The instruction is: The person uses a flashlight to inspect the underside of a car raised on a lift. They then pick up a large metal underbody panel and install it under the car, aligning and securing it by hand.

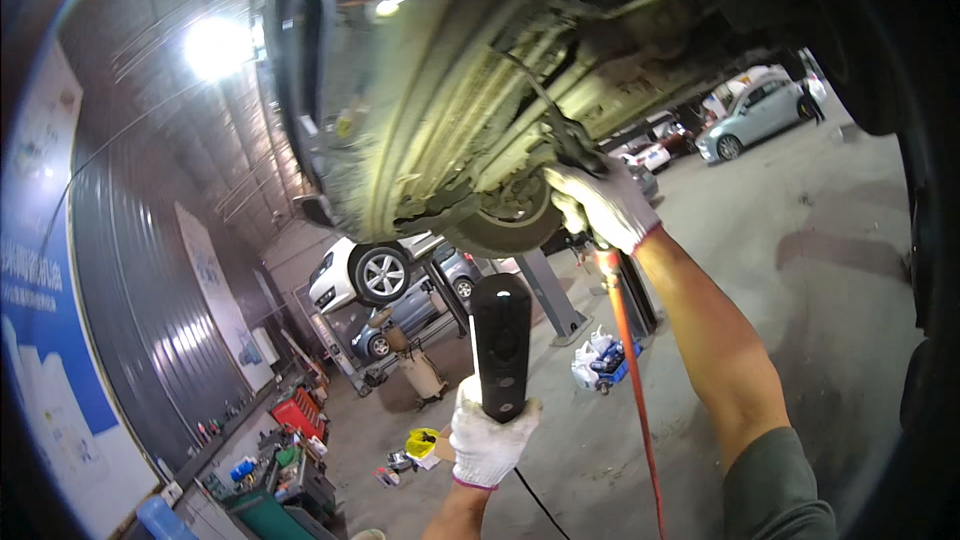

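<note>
My left hand, in a white knit glove, is closed around the lower end of a black work light. The light stands upright, and a bright strip shows along its left edge. Higher up, my gloved right hand grips a dark air tool, from which a red air hose hangs down. The tool's front end blends into the dark parts under a raised car, so I cannot tell what it touches. Close by the right hand is the car's wheel.
Lift posts stand beyond my hands, near a raised white car. A blue crate of bottles sits on the floor. On the left are a cluttered workbench and a red tool box. Parked cars stand at far right.
</note>
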### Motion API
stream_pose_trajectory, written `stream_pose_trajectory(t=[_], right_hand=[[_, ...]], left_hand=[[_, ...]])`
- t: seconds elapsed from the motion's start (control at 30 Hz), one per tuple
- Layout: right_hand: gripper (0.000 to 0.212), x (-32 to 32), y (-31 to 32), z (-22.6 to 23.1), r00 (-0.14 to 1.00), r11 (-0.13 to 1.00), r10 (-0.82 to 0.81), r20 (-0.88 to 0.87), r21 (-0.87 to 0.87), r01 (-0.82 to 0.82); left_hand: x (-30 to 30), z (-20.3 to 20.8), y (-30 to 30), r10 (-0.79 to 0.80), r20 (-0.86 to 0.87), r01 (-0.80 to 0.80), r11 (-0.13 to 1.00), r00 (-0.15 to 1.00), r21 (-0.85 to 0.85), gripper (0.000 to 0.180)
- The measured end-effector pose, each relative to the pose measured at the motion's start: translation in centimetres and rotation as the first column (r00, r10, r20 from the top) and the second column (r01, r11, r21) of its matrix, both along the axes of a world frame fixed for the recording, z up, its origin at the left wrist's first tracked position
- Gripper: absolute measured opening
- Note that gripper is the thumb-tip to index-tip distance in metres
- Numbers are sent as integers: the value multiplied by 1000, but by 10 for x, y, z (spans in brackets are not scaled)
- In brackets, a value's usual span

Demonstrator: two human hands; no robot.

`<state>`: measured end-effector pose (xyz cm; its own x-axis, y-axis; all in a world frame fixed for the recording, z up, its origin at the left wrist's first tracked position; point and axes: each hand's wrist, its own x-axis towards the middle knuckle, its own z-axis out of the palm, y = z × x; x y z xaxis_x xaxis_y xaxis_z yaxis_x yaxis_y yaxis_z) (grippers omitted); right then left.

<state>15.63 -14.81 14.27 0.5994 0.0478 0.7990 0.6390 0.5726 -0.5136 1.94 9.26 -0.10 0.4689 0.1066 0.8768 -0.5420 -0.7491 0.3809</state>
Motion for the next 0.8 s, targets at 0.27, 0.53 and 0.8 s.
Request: stream_pose_trajectory(t=[0.27,0.53,0.8], right_hand=[[23,0,16,-20,999,987,-35,15,-153,37],[39,-54,-3,14,934,668,-348,-86,-722,183],[31,-11,-110,-128,928,946,-321,-188,-108,305]], left_hand=[[-37,-8,-30,-34,33,37,994,999,-99,41],[-83,-56,-71,14,-64,-26,983,998,-183,40],[-144,-92,-97,76,-222,-51,992,972,115,52]])
